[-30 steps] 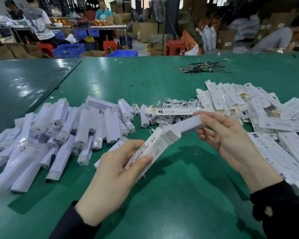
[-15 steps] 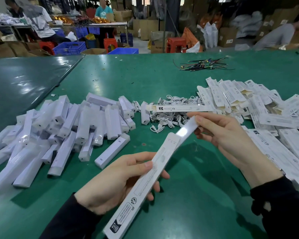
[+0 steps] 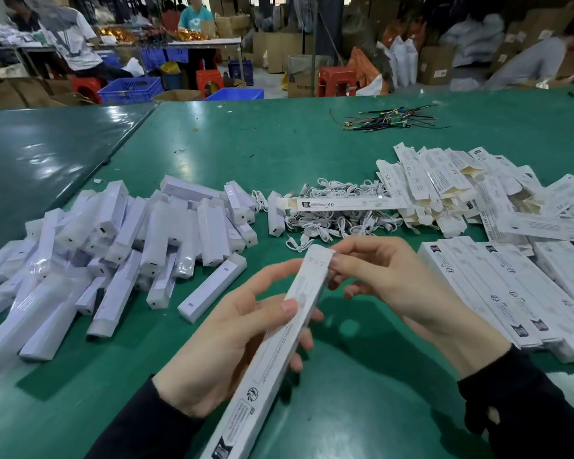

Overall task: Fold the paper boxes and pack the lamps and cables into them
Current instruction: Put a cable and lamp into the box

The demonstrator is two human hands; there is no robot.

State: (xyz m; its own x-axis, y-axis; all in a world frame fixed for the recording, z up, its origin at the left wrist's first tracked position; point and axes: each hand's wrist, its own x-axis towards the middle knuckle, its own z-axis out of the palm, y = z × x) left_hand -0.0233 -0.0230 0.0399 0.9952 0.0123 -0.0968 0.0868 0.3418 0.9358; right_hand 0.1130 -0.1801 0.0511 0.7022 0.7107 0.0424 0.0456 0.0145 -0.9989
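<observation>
A long white paper box (image 3: 272, 356) slants from the bottom centre up to the middle of the view. My left hand (image 3: 232, 339) grips it around its middle, thumb on top. My right hand (image 3: 388, 279) pinches the box's far end with its fingertips. A heap of white lamps (image 3: 120, 250) in plastic wrap lies on the left. White coiled cables (image 3: 338, 223) are piled behind my hands, with one open box (image 3: 342, 204) lying across them. Flat unfolded boxes (image 3: 461, 187) are heaped at the right.
Filled white boxes (image 3: 517, 293) lie side by side at the right, close to my right wrist. A bundle of dark wires (image 3: 391, 119) sits far back on the green table (image 3: 362, 392). People, blue crates and cardboard cartons stand beyond the table's far edge.
The lamp has slid fully into the box. My right hand has moved in to the box's far end, and the box has tilted more upright toward me.
</observation>
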